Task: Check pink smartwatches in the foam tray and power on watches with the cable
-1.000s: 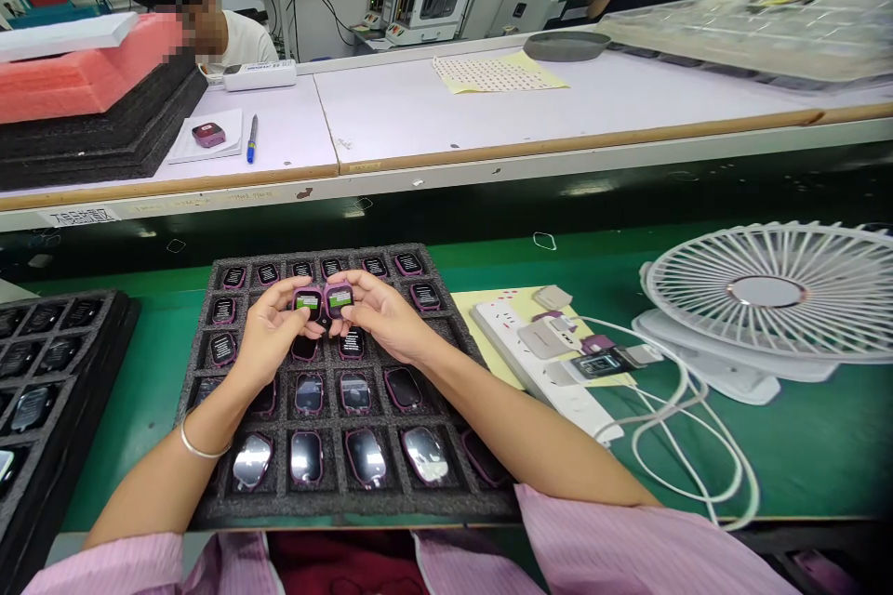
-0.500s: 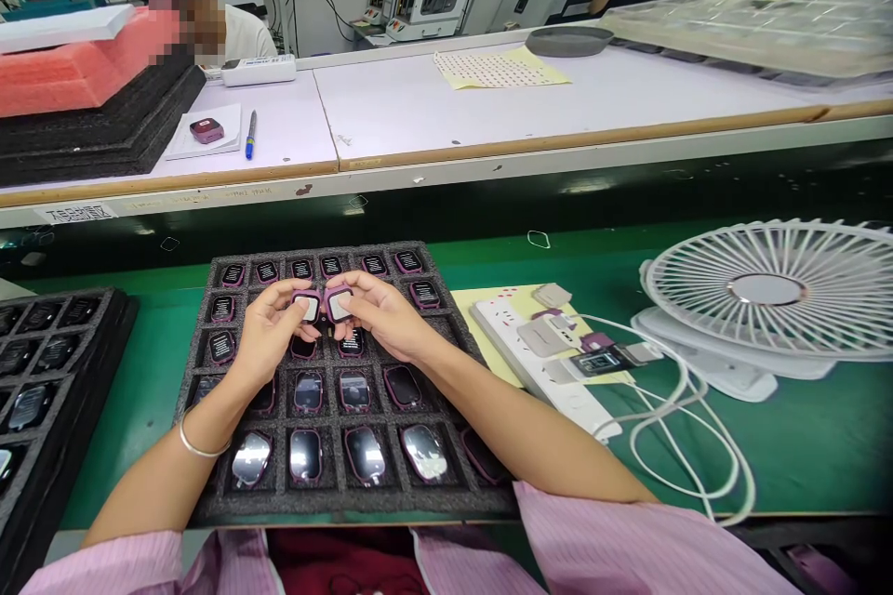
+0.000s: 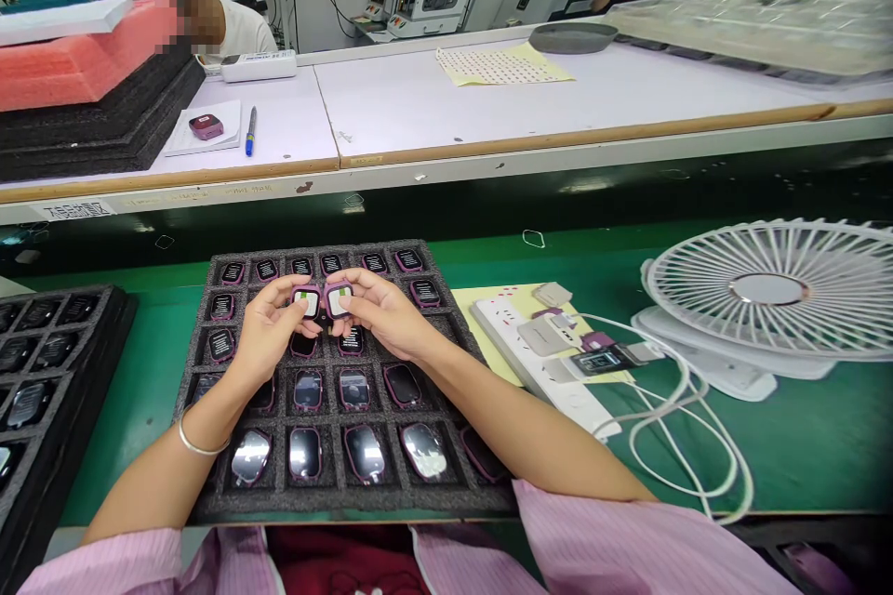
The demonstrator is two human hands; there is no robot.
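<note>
My left hand (image 3: 273, 325) grips a purple-rimmed smartwatch body (image 3: 304, 305), its thumb lying on the lit face. Beside it, my right hand (image 3: 373, 309) pinches a second smartwatch body (image 3: 340, 294), also with the thumb on its screen. Both screens are white with a green patch. The two watches are held side by side above a grey foam tray (image 3: 327, 500). In the tray's compartments lie several more purple-rimmed watches; those at the back show white text on black, while the front ones (image 3: 366, 454) have dark, reflective faces. My hands cover some middle compartments.
Another foam tray (image 3: 120, 316) stands at the left. To the right are a white power strip (image 3: 513, 335) with chargers, looped white cables (image 3: 732, 456) and a white fan (image 3: 767, 288). A raised shelf (image 3: 391, 121) runs behind; a person (image 3: 244, 30) sits beyond it.
Both held watch screens have changed from plain white to white with a green patch. My hands have stayed nearly in place.
</note>
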